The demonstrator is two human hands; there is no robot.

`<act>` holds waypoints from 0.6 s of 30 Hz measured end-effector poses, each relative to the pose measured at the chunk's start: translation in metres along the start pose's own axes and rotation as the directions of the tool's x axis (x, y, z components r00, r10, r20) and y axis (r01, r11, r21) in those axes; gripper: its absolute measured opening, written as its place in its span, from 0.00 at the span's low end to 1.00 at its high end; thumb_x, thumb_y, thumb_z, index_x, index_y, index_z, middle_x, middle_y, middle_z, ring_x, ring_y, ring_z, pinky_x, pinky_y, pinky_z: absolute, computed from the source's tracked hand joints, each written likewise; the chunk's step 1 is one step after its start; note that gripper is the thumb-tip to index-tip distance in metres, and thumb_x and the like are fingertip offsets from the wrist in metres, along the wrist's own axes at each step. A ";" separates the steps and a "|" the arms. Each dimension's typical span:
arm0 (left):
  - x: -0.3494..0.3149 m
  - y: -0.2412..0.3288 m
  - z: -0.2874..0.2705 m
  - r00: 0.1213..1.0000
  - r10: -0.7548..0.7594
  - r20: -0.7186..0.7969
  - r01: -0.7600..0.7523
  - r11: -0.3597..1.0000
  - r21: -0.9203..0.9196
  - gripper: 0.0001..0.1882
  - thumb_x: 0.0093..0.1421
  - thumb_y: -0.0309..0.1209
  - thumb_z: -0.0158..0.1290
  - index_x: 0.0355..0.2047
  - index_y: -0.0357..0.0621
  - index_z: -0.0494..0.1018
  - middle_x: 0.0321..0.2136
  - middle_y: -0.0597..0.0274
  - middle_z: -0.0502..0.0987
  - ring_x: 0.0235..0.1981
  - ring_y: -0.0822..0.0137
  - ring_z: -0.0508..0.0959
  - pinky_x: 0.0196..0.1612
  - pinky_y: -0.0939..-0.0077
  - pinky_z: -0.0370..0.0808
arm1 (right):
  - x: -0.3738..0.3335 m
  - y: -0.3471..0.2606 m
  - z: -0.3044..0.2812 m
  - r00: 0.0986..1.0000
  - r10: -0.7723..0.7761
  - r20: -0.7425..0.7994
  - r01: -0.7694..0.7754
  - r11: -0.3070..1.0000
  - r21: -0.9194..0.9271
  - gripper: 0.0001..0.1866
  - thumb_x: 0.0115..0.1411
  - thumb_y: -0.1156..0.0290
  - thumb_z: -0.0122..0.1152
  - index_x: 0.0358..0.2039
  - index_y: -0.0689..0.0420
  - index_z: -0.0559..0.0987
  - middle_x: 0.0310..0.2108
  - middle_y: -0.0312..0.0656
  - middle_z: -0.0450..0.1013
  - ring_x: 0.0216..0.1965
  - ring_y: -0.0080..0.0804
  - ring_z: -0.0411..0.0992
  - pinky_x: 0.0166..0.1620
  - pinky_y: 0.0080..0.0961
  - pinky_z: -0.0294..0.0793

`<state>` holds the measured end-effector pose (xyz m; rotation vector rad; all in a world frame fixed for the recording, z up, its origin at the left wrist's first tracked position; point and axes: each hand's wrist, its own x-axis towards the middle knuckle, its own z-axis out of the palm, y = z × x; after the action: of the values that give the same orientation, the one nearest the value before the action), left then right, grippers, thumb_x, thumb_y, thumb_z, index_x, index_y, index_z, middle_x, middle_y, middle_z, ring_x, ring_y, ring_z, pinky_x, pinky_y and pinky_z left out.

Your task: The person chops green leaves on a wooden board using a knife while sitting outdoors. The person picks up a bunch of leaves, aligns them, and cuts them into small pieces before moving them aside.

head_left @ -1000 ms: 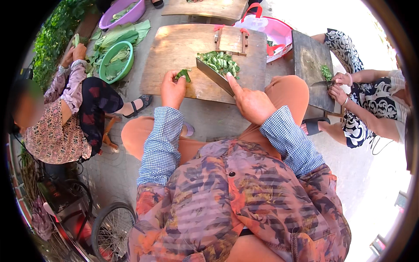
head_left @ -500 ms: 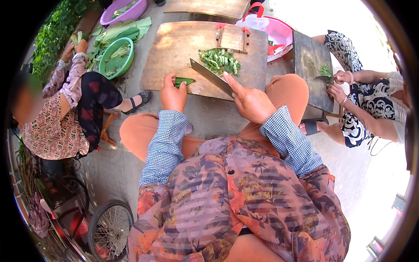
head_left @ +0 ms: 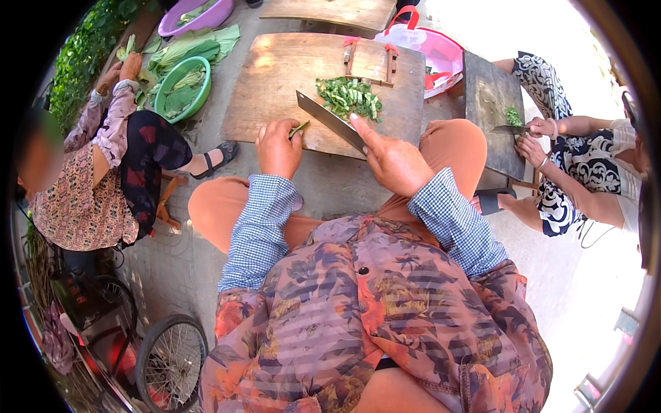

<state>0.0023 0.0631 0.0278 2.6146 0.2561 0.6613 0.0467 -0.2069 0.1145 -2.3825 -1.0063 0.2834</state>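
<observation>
On the near left part of a wooden board, my left hand is closed over a green vegetable piece; only its tip shows past the fingers. My right hand grips the handle of a cleaver, thumb and fingers wrapped round it near the blade. The blade slants across the board, its far end pointing up and left, a short gap away from my left hand. Just beyond the blade lies a heap of chopped greens.
At left, one person holds leaves above a green basin; a purple basin is behind. Another person cuts greens on a dark board at right. A pink tub stands beyond my board. A wheel is lower left.
My left hand has turned and closed further over the green piece, so less of it shows. The cleaver has barely moved. At right, the other person's knife has shifted.
</observation>
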 end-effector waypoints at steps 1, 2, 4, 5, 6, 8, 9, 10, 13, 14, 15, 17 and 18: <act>0.000 0.002 0.001 1.000 -0.023 -0.001 0.023 1.000 -0.014 0.09 0.59 0.31 0.65 0.40 0.45 0.82 0.40 0.55 0.82 0.44 0.50 0.79 0.51 0.56 0.74 | -0.001 -0.001 -0.001 1.000 0.001 0.003 -0.001 1.000 -0.002 0.39 0.70 0.72 0.54 0.78 0.47 0.52 0.36 0.62 0.80 0.35 0.61 0.80 0.41 0.53 0.79; 0.000 0.003 0.002 0.999 -0.047 -0.002 0.047 0.999 -0.028 0.09 0.59 0.32 0.65 0.40 0.45 0.82 0.39 0.55 0.82 0.44 0.50 0.79 0.50 0.56 0.74 | -0.001 -0.002 -0.001 1.000 0.001 0.005 -0.001 1.000 -0.003 0.38 0.70 0.72 0.54 0.78 0.48 0.53 0.33 0.62 0.79 0.33 0.61 0.79 0.40 0.53 0.79; -0.001 0.003 0.002 0.998 -0.070 0.003 0.070 0.997 -0.039 0.09 0.59 0.32 0.64 0.39 0.45 0.81 0.38 0.54 0.83 0.43 0.49 0.80 0.50 0.55 0.75 | -0.002 -0.004 -0.001 1.000 0.010 0.014 -0.010 1.000 -0.010 0.37 0.71 0.71 0.53 0.77 0.51 0.54 0.29 0.61 0.78 0.31 0.61 0.79 0.39 0.54 0.78; -0.001 0.002 0.002 0.998 -0.069 0.008 0.069 0.997 -0.038 0.09 0.59 0.32 0.64 0.39 0.45 0.81 0.38 0.54 0.83 0.42 0.49 0.80 0.49 0.55 0.75 | -0.002 -0.005 0.000 1.000 0.020 0.020 -0.019 1.000 -0.017 0.36 0.71 0.70 0.53 0.77 0.52 0.54 0.28 0.61 0.78 0.30 0.61 0.79 0.38 0.54 0.78; -0.001 0.002 0.002 0.998 -0.067 0.013 0.067 0.997 -0.037 0.09 0.60 0.32 0.64 0.39 0.45 0.81 0.37 0.54 0.83 0.42 0.48 0.81 0.49 0.55 0.75 | -0.002 -0.006 0.001 0.999 0.029 0.026 -0.029 0.999 -0.023 0.36 0.71 0.69 0.53 0.76 0.54 0.55 0.26 0.60 0.77 0.29 0.61 0.78 0.37 0.54 0.78; -0.002 0.003 0.003 0.998 -0.058 -0.009 0.057 0.998 -0.037 0.08 0.60 0.32 0.64 0.39 0.45 0.81 0.37 0.54 0.83 0.42 0.48 0.81 0.48 0.54 0.75 | -0.001 -0.011 0.001 0.997 0.047 0.053 -0.044 0.997 -0.060 0.33 0.72 0.68 0.53 0.74 0.57 0.57 0.26 0.60 0.78 0.29 0.61 0.78 0.36 0.54 0.78; -0.002 0.003 0.003 0.998 -0.053 -0.021 0.052 0.998 -0.037 0.08 0.60 0.32 0.63 0.39 0.45 0.81 0.36 0.53 0.83 0.42 0.48 0.81 0.48 0.54 0.75 | -0.001 -0.012 0.000 0.996 0.056 0.065 -0.051 0.996 -0.079 0.32 0.72 0.68 0.53 0.73 0.59 0.59 0.27 0.60 0.78 0.29 0.61 0.78 0.35 0.54 0.78; -0.002 0.003 0.004 0.999 -0.042 -0.031 0.040 0.998 -0.041 0.08 0.60 0.32 0.63 0.39 0.45 0.81 0.37 0.53 0.83 0.42 0.48 0.81 0.48 0.54 0.75 | -0.001 -0.012 0.002 0.997 0.047 0.062 -0.042 0.996 -0.076 0.30 0.72 0.68 0.53 0.72 0.59 0.60 0.27 0.60 0.78 0.29 0.61 0.78 0.35 0.54 0.78; -0.002 0.005 0.005 0.999 -0.034 -0.036 0.032 0.998 -0.049 0.07 0.60 0.31 0.63 0.38 0.45 0.81 0.37 0.54 0.83 0.43 0.49 0.80 0.50 0.55 0.75 | -0.004 -0.011 0.004 0.999 0.022 0.049 -0.018 0.997 -0.073 0.26 0.72 0.68 0.53 0.68 0.61 0.64 0.28 0.59 0.78 0.30 0.61 0.79 0.34 0.54 0.78; -0.002 0.006 0.005 0.999 -0.048 -0.020 0.047 0.998 -0.049 0.07 0.60 0.31 0.63 0.38 0.46 0.81 0.38 0.55 0.83 0.45 0.50 0.80 0.51 0.55 0.74 | -0.005 -0.011 0.004 0.999 0.016 0.044 -0.013 0.997 -0.075 0.25 0.72 0.68 0.53 0.66 0.61 0.65 0.29 0.59 0.79 0.30 0.61 0.79 0.34 0.54 0.78; -0.002 0.006 0.005 0.998 -0.064 -0.003 0.064 0.997 -0.047 0.06 0.60 0.31 0.62 0.37 0.46 0.81 0.38 0.57 0.83 0.46 0.51 0.80 0.53 0.55 0.73 | -0.005 -0.012 0.003 0.999 0.010 0.041 -0.007 0.997 -0.077 0.24 0.72 0.68 0.53 0.65 0.61 0.66 0.29 0.59 0.79 0.30 0.61 0.79 0.34 0.54 0.78; -0.001 0.003 0.005 0.998 -0.059 -0.003 0.059 0.997 -0.051 0.06 0.59 0.31 0.62 0.37 0.46 0.81 0.38 0.56 0.83 0.45 0.51 0.80 0.52 0.55 0.73 | -0.005 -0.016 -0.001 0.996 0.031 0.081 -0.024 0.996 -0.090 0.24 0.72 0.68 0.53 0.65 0.62 0.66 0.30 0.59 0.79 0.31 0.61 0.79 0.34 0.54 0.79; -0.001 0.003 0.005 0.998 -0.057 -0.001 0.057 0.997 -0.056 0.06 0.59 0.30 0.62 0.37 0.46 0.81 0.38 0.56 0.83 0.45 0.51 0.80 0.52 0.55 0.74 | -0.005 -0.017 -0.002 0.994 0.045 0.103 -0.035 0.995 -0.097 0.24 0.71 0.69 0.53 0.65 0.63 0.66 0.31 0.59 0.79 0.31 0.61 0.79 0.34 0.54 0.79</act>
<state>0.0044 0.0581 0.0246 2.5436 0.3077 0.6426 0.0337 -0.2015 0.1257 -2.4986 -1.0421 0.3869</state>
